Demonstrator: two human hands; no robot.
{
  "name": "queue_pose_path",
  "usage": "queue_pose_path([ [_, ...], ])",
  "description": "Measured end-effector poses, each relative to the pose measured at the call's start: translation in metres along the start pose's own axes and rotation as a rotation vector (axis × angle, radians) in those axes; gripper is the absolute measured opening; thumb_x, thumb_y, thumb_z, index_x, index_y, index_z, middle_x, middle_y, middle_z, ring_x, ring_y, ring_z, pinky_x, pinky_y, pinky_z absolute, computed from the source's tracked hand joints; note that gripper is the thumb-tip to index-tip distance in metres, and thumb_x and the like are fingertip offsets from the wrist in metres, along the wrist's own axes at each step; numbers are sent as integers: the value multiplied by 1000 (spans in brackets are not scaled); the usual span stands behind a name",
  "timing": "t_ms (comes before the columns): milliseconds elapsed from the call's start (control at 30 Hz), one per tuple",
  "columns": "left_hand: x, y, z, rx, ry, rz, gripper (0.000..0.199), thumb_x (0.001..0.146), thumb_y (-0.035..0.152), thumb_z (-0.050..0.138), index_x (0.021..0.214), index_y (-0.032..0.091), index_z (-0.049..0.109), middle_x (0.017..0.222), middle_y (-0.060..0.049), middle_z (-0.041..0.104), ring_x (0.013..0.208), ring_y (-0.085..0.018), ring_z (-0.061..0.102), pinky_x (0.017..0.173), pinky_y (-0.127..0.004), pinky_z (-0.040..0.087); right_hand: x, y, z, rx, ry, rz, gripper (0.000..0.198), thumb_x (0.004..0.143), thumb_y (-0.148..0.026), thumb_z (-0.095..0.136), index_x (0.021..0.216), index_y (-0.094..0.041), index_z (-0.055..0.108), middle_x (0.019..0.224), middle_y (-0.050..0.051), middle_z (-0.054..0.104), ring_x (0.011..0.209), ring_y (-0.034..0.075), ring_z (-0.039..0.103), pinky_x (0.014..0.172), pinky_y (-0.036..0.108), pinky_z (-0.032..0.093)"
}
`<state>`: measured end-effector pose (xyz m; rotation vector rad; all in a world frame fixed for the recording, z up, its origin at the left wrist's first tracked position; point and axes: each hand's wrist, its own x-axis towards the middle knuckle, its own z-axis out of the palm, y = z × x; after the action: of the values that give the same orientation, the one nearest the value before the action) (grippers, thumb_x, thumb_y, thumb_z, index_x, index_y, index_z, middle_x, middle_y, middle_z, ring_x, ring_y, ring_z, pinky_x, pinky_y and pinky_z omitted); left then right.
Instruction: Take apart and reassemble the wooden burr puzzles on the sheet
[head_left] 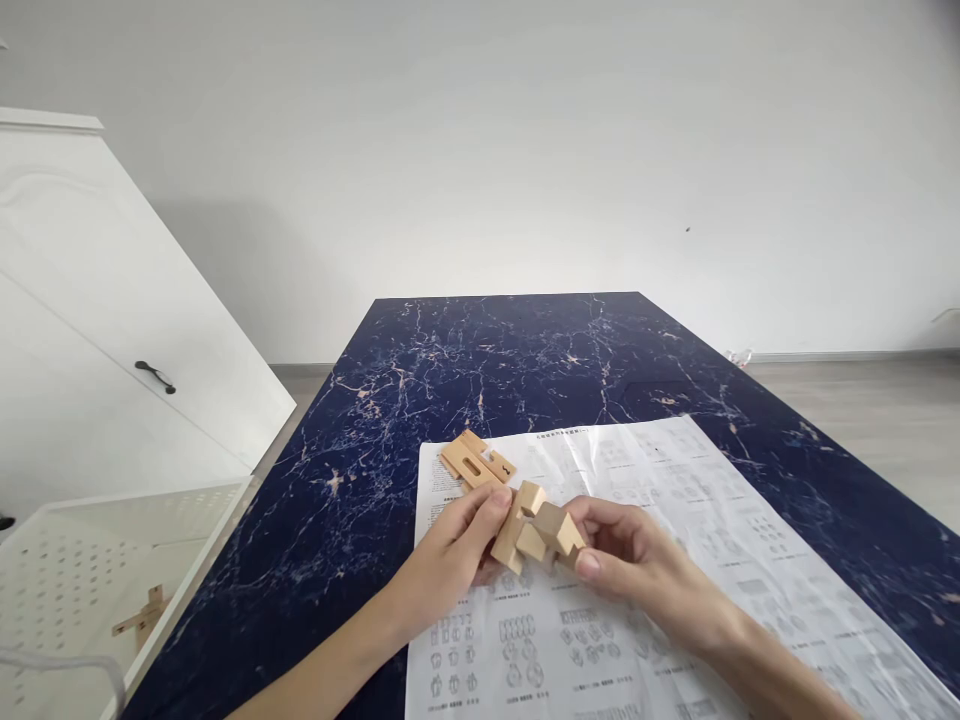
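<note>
Between my two hands is a light wooden interlocking puzzle (536,532), made of several notched blocks fitted together at angles. My left hand (466,535) pinches its left side, thumb on top. On the other side, my right hand (626,548) grips the right end between thumb and fingers. The puzzle is held above a large printed instruction sheet (600,465). Just beyond my left hand lie flat wooden puzzle pieces (472,458), one with a slot and one with a dark mark. My left fingers partly hide them.
The sheet lies creased on a dark blue marble-patterned table (480,370). To the left, a white perforated basket (67,580) contains a few wooden pieces (144,617). A white cabinet (97,300) with a black handle stands behind it. A pale wall (487,150) rises beyond the table.
</note>
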<state>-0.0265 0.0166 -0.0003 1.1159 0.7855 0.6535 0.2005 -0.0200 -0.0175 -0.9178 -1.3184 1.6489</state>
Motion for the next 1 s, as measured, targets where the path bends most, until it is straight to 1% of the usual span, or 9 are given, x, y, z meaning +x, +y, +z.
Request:
queue_pose_path([
  [133,3,-1,-3,-148,26,40,58,94,74,69,81,19,54,59,9,37,49,-6,23,48,-24,19,0,-1,-1,121,33,13,53,85,-69,84,90,-20,67,66,-7,40,56,8,26,54,26,24],
  [233,4,2,-5,-245,54,25,59,96,71,70,73,19,52,57,9,35,47,-5,23,47,-23,22,-1,-4,0,174,111,22,53,90,-70,79,84,-20,62,63,-8,31,55,9,21,54,27,23],
  [333,5,5,-8,-325,92,19,61,96,68,71,69,19,49,57,9,34,46,-5,23,46,-22,24,-2,-7,1,209,163,33,52,94,-67,75,78,-21,58,66,-7,29,56,10,22,56,29,25],
  [467,4,7,-11,-375,120,40,60,97,68,70,70,19,50,58,9,34,46,-4,24,45,-21,28,-1,-8,3,185,231,88,51,92,-71,74,93,-20,70,68,-6,31,57,11,26,57,30,28],
  [567,3,8,-11,-376,129,60,59,96,69,72,73,18,55,62,8,41,46,-4,26,45,-20,30,0,-5,4,105,311,127,54,92,-74,73,98,-20,72,66,-6,33,56,11,30,57,29,31],
  [667,2,8,-10,-367,110,80,55,94,68,76,82,17,61,70,6,48,47,-2,29,45,-19,33,0,-2,6,-61,358,124,56,96,-76,67,102,-21,71,67,-5,38,57,13,36,57,30,34],
  [867,3,6,-10,-353,101,92,52,96,66,75,86,16,64,74,5,52,47,-2,32,46,-17,36,2,6,12,-408,351,74,51,104,-70,57,85,-23,60,64,-4,44,56,14,38,55,31,33],
  [933,4,5,-10,-355,96,103,52,96,65,75,84,16,64,74,5,52,47,-2,32,46,-17,37,3,8,13,-451,324,70,50,105,-69,56,86,-23,59,68,-2,50,59,15,43,57,31,37],
  [1000,3,4,-10,-353,88,108,52,97,63,74,81,15,62,75,4,52,47,-2,34,47,-17,37,4,9,14,-450,277,79,48,106,-68,55,92,-23,61,78,2,60,64,16,52,61,32,43],
])
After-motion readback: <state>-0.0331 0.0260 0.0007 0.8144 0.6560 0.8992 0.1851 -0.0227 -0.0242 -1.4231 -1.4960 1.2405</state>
